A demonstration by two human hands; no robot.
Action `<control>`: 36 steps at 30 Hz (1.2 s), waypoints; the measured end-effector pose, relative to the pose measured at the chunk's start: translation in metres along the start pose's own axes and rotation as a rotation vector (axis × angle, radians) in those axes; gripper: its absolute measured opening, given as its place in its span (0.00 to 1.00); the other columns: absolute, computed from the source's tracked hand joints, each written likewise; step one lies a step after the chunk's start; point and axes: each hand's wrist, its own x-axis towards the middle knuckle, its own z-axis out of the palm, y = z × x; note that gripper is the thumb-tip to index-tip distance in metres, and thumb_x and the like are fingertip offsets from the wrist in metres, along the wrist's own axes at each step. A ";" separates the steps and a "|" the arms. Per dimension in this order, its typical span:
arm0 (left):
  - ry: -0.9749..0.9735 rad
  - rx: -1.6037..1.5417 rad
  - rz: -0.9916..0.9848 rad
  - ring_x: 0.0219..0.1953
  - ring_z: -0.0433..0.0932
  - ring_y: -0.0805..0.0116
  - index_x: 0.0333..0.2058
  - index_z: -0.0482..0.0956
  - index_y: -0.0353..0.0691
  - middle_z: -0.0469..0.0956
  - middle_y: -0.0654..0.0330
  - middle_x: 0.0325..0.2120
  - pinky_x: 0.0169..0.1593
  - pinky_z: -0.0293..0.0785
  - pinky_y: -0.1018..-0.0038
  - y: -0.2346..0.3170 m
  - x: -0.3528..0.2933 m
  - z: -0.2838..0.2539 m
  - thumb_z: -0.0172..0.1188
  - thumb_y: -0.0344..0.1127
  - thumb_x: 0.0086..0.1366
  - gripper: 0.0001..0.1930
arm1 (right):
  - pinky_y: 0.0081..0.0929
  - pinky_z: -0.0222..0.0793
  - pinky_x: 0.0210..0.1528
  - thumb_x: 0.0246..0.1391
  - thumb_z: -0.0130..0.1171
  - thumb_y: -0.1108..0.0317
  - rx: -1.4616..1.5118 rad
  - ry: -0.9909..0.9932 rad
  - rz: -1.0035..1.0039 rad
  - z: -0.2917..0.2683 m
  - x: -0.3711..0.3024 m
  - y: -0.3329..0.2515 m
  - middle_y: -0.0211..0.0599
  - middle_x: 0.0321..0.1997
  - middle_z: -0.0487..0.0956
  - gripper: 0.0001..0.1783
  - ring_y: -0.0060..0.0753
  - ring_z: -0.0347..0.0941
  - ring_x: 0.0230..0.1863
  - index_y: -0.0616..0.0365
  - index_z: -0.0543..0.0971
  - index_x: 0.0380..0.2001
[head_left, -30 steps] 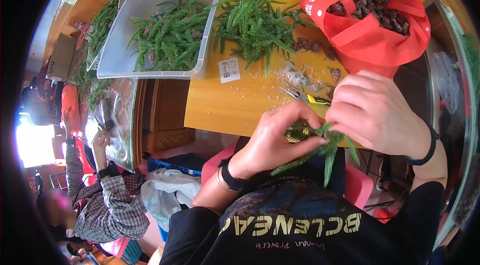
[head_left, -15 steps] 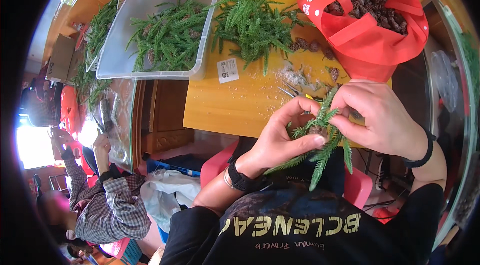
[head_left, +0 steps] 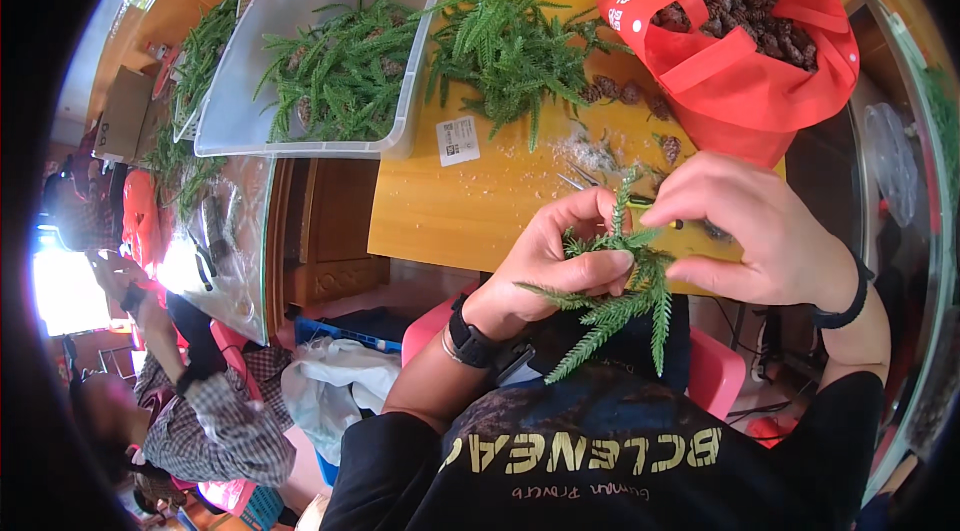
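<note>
My left hand pinches a green artificial pine sprig between thumb and fingers, above the near edge of the table. Its needled branches fan out toward me, and one points up past my fingers. The thumb covers the sprig's centre. Just to the right, my right hand has its thumb and forefinger apart, the forefinger close to a branch tip. Beyond the hands lies a metal-tipped tool with a yellow and black handle, partly hidden by them. Loose pine cones rest near it.
A translucent bin holds sprigs with pine cones. Beside it lies a heap of green sprigs. The red bag at the far right is full of pine cones. A white label lies on the yellow table. Another person sits at the left.
My right hand has let go of the sprig and moved slightly right, its fingers spreading. The sprig has turned and shifted left in my left hand. The other person's arms have lowered.
</note>
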 end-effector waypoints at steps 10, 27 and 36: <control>-0.046 0.068 -0.068 0.22 0.71 0.81 0.33 0.68 0.41 0.73 0.66 0.24 0.24 0.63 0.86 0.003 0.001 -0.001 0.56 0.25 0.55 0.08 | 0.31 0.67 0.32 0.34 0.64 0.70 -0.235 -0.002 -0.273 0.001 0.005 0.004 0.32 0.32 0.72 0.18 0.38 0.70 0.33 0.55 0.73 0.34; -0.046 0.086 0.016 0.23 0.72 0.76 0.29 0.68 0.40 0.71 0.64 0.26 0.27 0.67 0.82 0.003 0.000 0.003 0.57 0.21 0.49 0.10 | 0.32 0.69 0.32 0.33 0.66 0.71 -0.200 0.011 -0.291 0.003 0.002 0.005 0.34 0.33 0.74 0.18 0.39 0.72 0.31 0.56 0.73 0.31; -0.085 0.032 -0.021 0.22 0.72 0.81 0.32 0.67 0.43 0.72 0.68 0.22 0.24 0.63 0.87 0.000 0.000 -0.002 0.57 0.23 0.54 0.09 | 0.26 0.66 0.31 0.36 0.61 0.69 -0.400 0.071 -0.402 0.007 0.005 0.006 0.26 0.30 0.72 0.11 0.29 0.71 0.34 0.52 0.75 0.28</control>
